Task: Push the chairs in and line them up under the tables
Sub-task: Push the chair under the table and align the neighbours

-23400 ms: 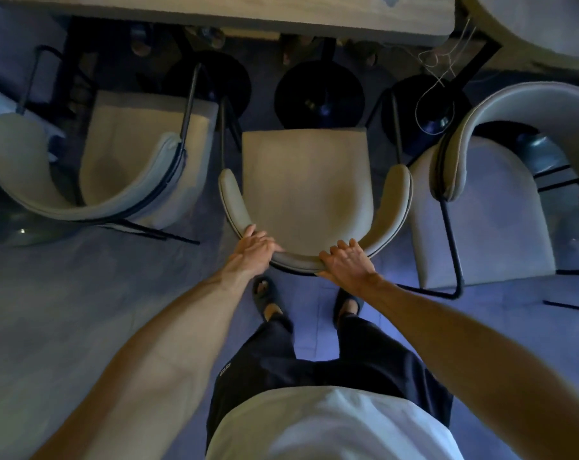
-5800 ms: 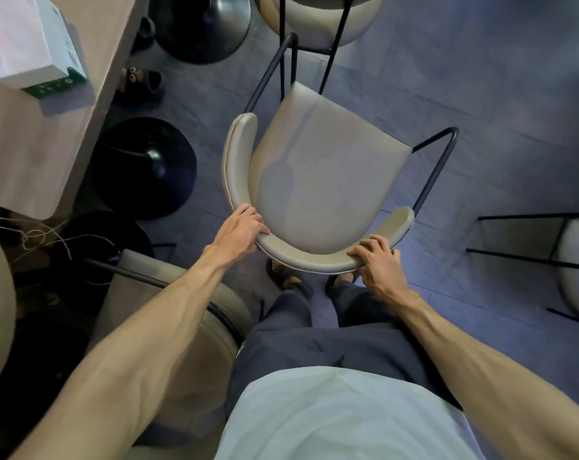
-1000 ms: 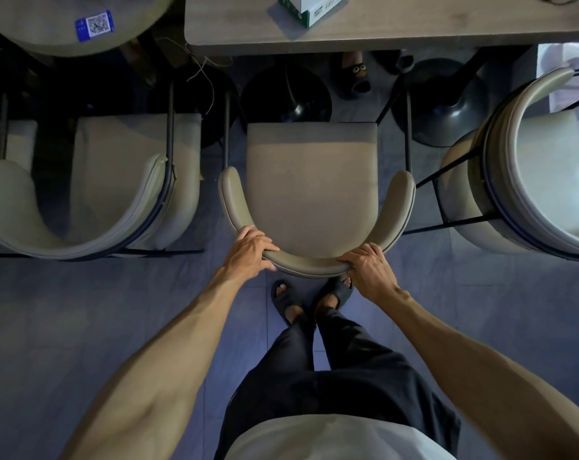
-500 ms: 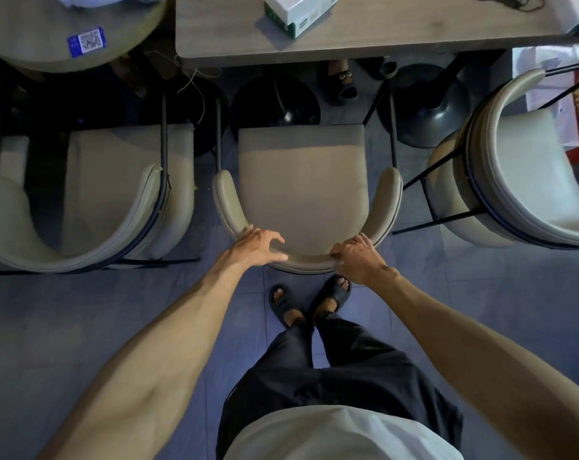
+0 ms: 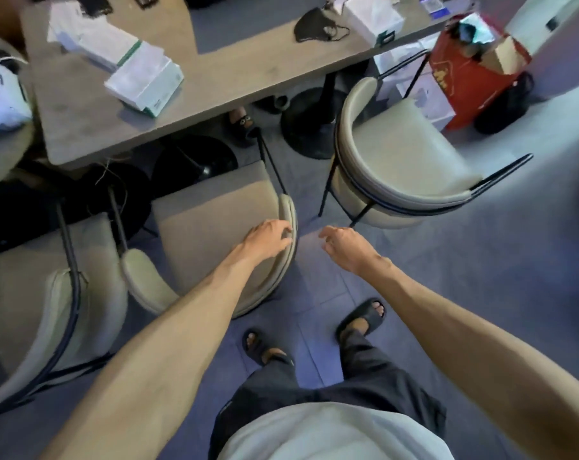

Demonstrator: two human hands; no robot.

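Note:
A beige chair (image 5: 211, 224) with a curved back stands before the long wooden table (image 5: 235, 68), its seat front near the table edge. My left hand (image 5: 268, 239) hovers over that chair's right back end, fingers spread, holding nothing. My right hand (image 5: 342, 247) is off the chair, open in the air above the floor between this chair and a second beige chair (image 5: 404, 161). That second chair stands at the right, turned at an angle, out from under the table. A third beige chair (image 5: 45, 293) stands at the left.
White boxes (image 5: 142, 81), a black face mask (image 5: 318, 23) and papers lie on the table. Black round table bases (image 5: 308, 127) stand beneath it. A red paper bag (image 5: 470, 71) and a black bag (image 5: 504, 107) sit on the floor at the right. My sandalled feet (image 5: 314, 333) stand behind the chairs.
Both hands have let go of the middle chair's back. The view has swung right and I have stepped right, so the angled right chair is now closer to centre.

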